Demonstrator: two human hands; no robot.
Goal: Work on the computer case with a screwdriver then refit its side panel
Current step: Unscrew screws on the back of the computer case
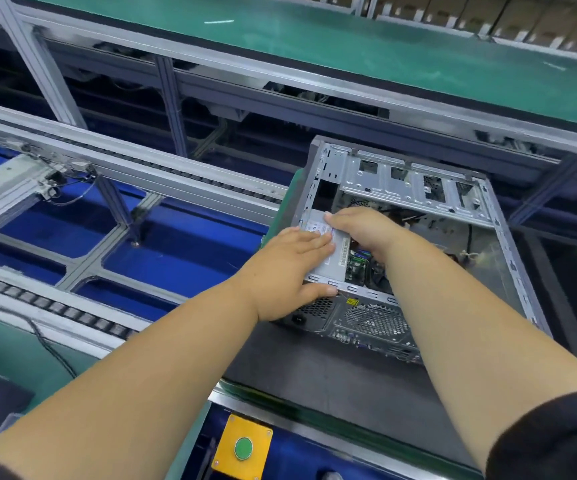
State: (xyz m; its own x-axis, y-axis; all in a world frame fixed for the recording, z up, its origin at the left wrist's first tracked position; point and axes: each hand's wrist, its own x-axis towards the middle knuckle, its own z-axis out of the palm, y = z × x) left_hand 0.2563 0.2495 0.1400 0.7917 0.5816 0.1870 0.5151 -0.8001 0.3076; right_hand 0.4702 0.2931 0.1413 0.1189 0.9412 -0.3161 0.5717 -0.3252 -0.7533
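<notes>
An open computer case lies on its side on a dark mat, its inside facing up and its rear ports toward me. A grey power supply sits in the case's near left corner. My left hand lies flat on top of the power supply, fingers straight, with the thumb along the case's rear edge. My right hand curls over the power supply's far right side, fingers on top and thumb down inside the case. No screwdriver or side panel is in view.
A yellow box with a green button sits at the near edge below the mat. Aluminium conveyor rails with rollers run to the left over blue bays. A green belt runs across the back. A black cable trails at the left.
</notes>
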